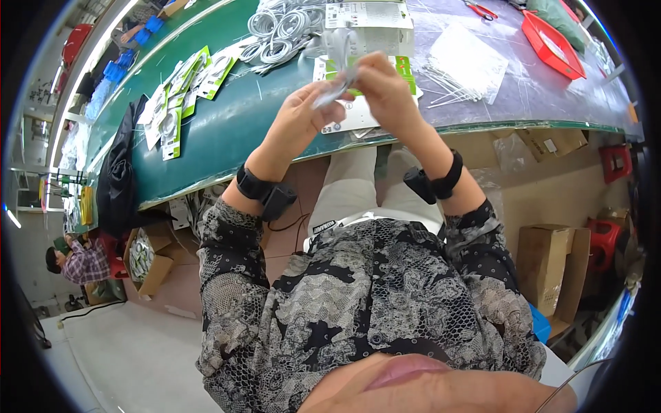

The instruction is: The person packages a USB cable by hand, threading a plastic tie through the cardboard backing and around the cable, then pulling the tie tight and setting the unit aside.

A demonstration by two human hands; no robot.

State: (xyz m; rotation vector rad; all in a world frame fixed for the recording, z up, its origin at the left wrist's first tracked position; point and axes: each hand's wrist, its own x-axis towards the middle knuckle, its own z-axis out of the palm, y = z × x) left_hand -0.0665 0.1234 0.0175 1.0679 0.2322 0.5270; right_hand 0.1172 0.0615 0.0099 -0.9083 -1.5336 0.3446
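Observation:
Above the table's near edge, a coiled light-grey cable [339, 47] hangs between my two hands, smeared by motion. My left hand [303, 115] is closed on the lower part of the coil. My right hand [387, 91] pinches the coil with thumb and fingertips beside it. Behind and beneath them lie white-and-green packaging cards [368, 34], partly covered by my hands. A heap of grey coiled cables [281, 29] sits just left of these cards. To the right, thin white ties [451, 86] spread over a clear plastic bag [475, 58].
Carded cables [180, 96] lie in a pile on the green table [227, 148] to the left. Red-handled pliers [480, 9] and a red tray [551, 47] are at the far right. Below stand cardboard boxes [547, 268] and red stools [615, 164]. Another person [81, 260] sits at far left.

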